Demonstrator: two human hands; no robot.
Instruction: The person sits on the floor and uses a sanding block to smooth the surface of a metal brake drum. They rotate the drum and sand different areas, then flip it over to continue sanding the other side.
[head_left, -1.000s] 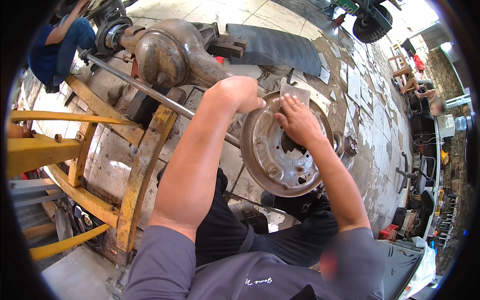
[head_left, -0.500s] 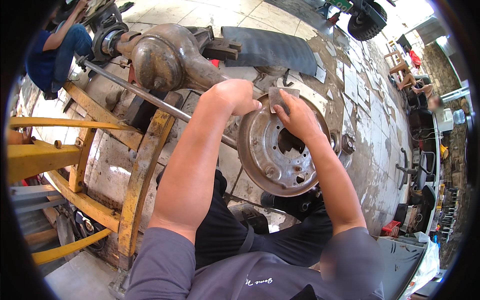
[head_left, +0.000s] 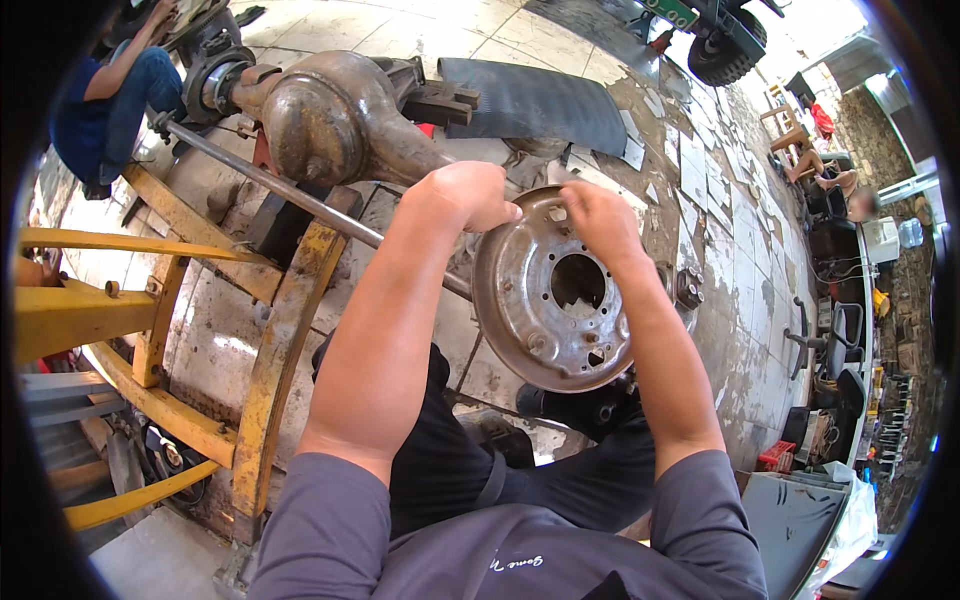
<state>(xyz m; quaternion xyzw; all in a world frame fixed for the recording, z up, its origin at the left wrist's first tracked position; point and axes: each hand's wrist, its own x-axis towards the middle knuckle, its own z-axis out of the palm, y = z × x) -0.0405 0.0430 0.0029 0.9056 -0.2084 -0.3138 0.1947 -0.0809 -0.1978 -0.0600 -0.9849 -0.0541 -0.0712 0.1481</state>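
A round, brownish metal brake backing plate [head_left: 520, 300] with a large centre hole and several small bolt holes stands tilted in front of me. Its upper left rim is gripped by my left hand [head_left: 470, 195], fingers closed around the edge. My right hand [head_left: 602, 222] is at the plate's upper right rim, slightly blurred, its fingers curled. The square brown-grey sheet of sandpaper seen under these fingers half a second ago is now hidden by the hand.
A rusty axle housing [head_left: 325, 115] and a long steel shaft [head_left: 270, 185] lie ahead to the left, beside a yellow metal frame [head_left: 285, 370]. One person [head_left: 110, 110] crouches far left. A black rubber sheet [head_left: 545, 105] and broken tiles [head_left: 700, 170] cover floor beyond; a bench lines the right.
My right hand has curled and shifted slightly upward along the plate, and the sandpaper has gone out of sight. My left hand has stayed on the rim.
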